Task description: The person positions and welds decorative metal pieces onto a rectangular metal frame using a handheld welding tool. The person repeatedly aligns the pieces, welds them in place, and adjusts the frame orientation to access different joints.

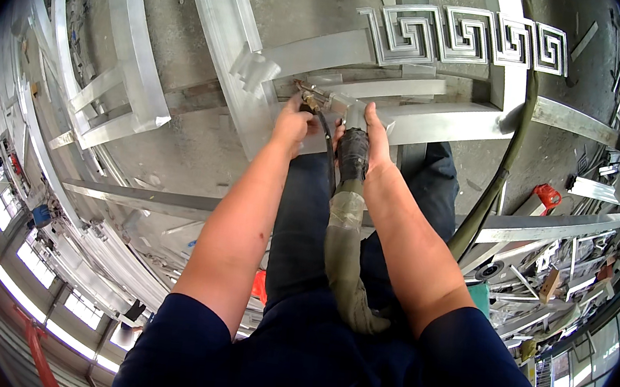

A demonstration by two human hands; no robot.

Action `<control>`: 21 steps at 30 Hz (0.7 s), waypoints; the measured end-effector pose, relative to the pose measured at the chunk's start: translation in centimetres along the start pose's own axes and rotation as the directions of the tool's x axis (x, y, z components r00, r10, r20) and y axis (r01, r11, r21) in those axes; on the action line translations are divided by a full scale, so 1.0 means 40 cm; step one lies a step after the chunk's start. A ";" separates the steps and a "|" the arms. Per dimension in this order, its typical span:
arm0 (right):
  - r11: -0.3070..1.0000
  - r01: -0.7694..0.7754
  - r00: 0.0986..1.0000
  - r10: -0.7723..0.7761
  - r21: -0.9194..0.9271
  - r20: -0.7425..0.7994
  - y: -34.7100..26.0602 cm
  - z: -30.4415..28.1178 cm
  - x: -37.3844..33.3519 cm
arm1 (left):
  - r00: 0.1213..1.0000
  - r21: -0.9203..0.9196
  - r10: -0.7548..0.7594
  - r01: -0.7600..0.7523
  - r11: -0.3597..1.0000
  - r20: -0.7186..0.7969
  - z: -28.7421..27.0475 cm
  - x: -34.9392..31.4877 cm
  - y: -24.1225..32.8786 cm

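Note:
My right hand (pixel 375 144) is closed round the black-wrapped grip of a hand-held welding gun (pixel 353 146). From the grip a thick olive-sheathed hose (pixel 343 235) runs down to my lap. At the gun's front, my left hand (pixel 295 124) has its fingers curled at the brass-coloured fitting (pixel 309 103), where a thin black cable (pixel 328 146) joins. The copper-coloured tip points left, just above bare metal bars. Behind it lies a wide silver profile (pixel 230 24) with a crumpled, shiny piece (pixel 253 71) on it. My left fingertips are partly hidden.
A silver fretwork panel (pixel 469 40) lies across the frame at the far right. A dark green hose (pixel 519 133) hangs over the frame beam (pixel 448 125). Another welded frame (pixel 119 88) stands left. A red object (pixel 547 195) and metal offcuts lie right.

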State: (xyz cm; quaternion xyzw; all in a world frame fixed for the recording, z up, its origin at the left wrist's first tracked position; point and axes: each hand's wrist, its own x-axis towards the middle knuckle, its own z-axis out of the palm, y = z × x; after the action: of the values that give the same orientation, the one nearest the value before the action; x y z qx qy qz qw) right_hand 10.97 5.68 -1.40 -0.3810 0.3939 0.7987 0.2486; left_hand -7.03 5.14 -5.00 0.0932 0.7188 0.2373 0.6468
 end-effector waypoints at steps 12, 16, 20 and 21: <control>0.987 -0.052 0.997 0.044 0.151 0.058 0.025 0.043 0.032 | 0.847 -0.224 -0.161 0.309 0.924 0.506 -0.061 -0.422 -0.026; 0.975 -0.044 0.999 0.040 0.216 0.023 0.046 0.061 0.042 | 0.727 -0.171 -0.019 0.186 0.967 0.686 0.024 -0.635 0.129; 0.964 -0.033 0.999 0.041 0.263 -0.023 0.070 0.059 0.076 | 0.821 -0.238 -0.088 0.264 0.935 0.564 0.062 -0.671 0.134; 0.962 -0.032 0.999 0.037 0.272 -0.016 0.074 0.055 0.085 | 0.829 -0.253 -0.093 0.273 0.928 0.552 0.061 -0.670 0.134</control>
State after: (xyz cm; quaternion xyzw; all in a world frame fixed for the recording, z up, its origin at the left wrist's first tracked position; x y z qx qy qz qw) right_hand 6.01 6.14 -1.95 -0.3446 0.5089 0.7373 0.2805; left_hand -1.68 -1.49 21.09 -0.0217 0.4692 0.2521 0.8461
